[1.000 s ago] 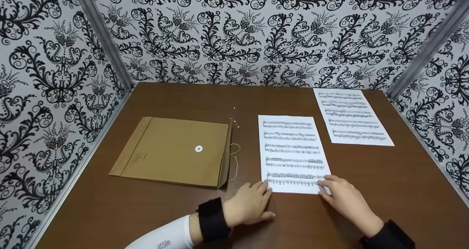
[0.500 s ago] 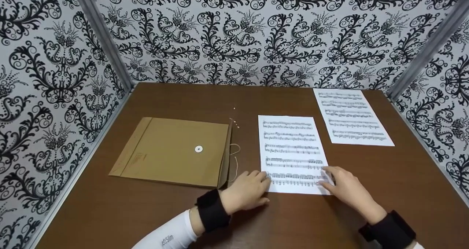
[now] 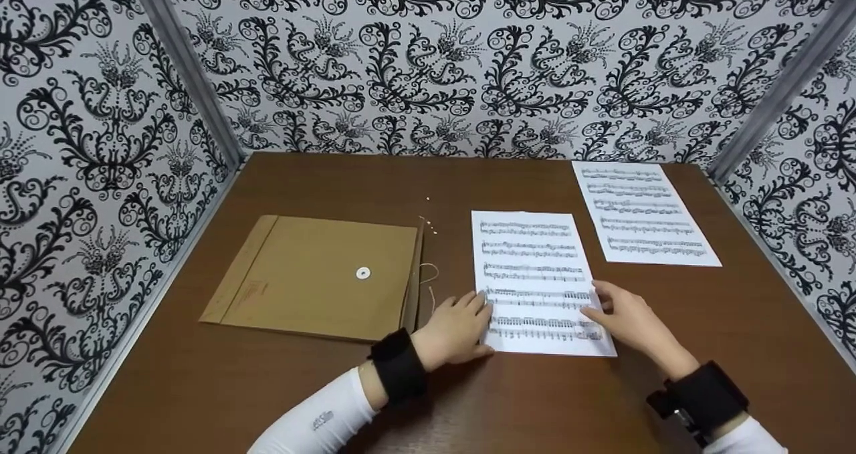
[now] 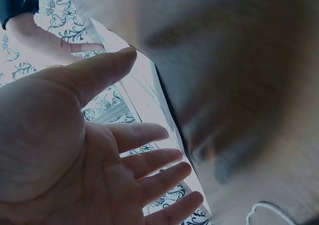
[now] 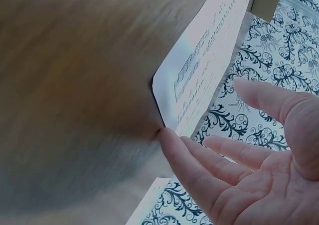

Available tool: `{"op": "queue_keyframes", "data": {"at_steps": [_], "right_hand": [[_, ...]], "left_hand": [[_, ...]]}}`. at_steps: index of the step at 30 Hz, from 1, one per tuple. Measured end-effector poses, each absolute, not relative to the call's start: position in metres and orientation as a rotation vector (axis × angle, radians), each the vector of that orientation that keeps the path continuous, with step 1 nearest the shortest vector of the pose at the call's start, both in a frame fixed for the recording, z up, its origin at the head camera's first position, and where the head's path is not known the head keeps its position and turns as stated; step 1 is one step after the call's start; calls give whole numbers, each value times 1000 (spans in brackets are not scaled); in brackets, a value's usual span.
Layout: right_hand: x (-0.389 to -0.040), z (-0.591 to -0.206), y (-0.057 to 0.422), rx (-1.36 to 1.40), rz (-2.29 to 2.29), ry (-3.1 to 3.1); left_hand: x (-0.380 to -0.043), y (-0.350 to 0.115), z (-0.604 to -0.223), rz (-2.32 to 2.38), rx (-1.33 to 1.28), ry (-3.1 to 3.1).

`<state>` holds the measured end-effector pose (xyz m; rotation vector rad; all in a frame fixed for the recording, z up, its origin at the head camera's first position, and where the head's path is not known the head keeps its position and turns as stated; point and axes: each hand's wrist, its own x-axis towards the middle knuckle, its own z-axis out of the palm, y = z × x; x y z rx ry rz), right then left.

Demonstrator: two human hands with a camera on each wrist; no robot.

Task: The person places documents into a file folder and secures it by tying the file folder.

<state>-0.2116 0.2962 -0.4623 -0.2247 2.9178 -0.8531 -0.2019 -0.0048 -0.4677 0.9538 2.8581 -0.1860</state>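
Observation:
Sheet music (image 3: 535, 280) lies flat on the table, in the middle right of the head view. My left hand (image 3: 455, 330) rests at its lower left edge, and the left wrist view shows the fingers (image 4: 159, 180) spread and fairly straight along the paper's edge. At the opposite edge is my right hand (image 3: 632, 317), with its thumb over the paper in the head view. In the right wrist view its fingers (image 5: 192, 170) are extended and a fingertip meets the paper's edge. Neither hand grips the paper.
A brown string-tie envelope (image 3: 321, 273) with a white button lies on the left, its opening and loose string facing the sheet music. Another music sheet (image 3: 645, 213) lies at the back right. Small white bits (image 3: 431, 227) dot the table between. Patterned walls (image 3: 428, 59) enclose the table.
Both hands have slid a little up along the sheet's sides, away from the near edge. The lower right corner of the sheet is now uncovered. The envelope and the back sheet stay put.

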Motion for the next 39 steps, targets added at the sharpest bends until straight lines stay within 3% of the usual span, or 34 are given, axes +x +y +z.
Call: {"op": "queue_keyframes", "data": {"at_steps": [31,39], "right_hand": [[-232,-469,311,-139,-1111,2811],[-237,-469,316,2,-1305,2652]], "left_hand": [[-208,-2,-473,-139,891,2805],[-208,-2,-474,-128,888,2812]]}}
